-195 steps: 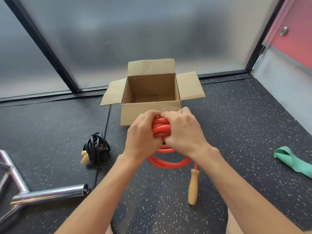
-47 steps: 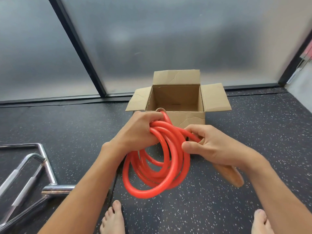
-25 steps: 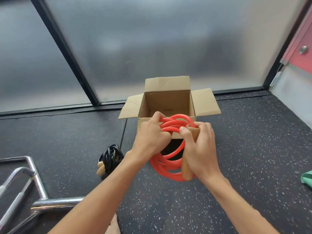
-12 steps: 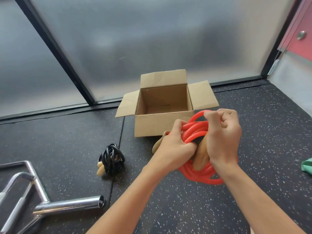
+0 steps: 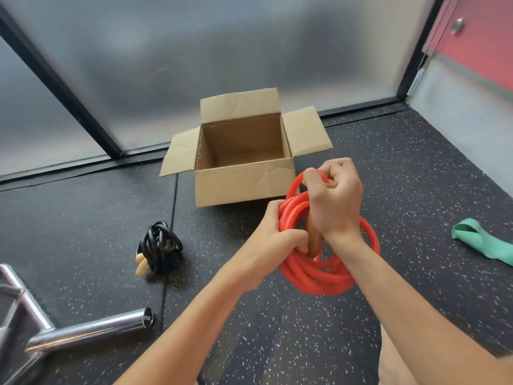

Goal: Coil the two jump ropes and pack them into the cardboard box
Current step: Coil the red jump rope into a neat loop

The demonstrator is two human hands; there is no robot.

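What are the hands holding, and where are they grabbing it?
Both hold the coiled red jump rope. The left hand grips the bundled loops on the coil's left side; the right hand is fisted around a wooden handle at the top.

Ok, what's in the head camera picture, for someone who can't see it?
Two hands, left hand and right hand, grip a coiled red jump rope above a dark speckled floor. An open, empty cardboard box sits behind; a coiled black jump rope lies left.
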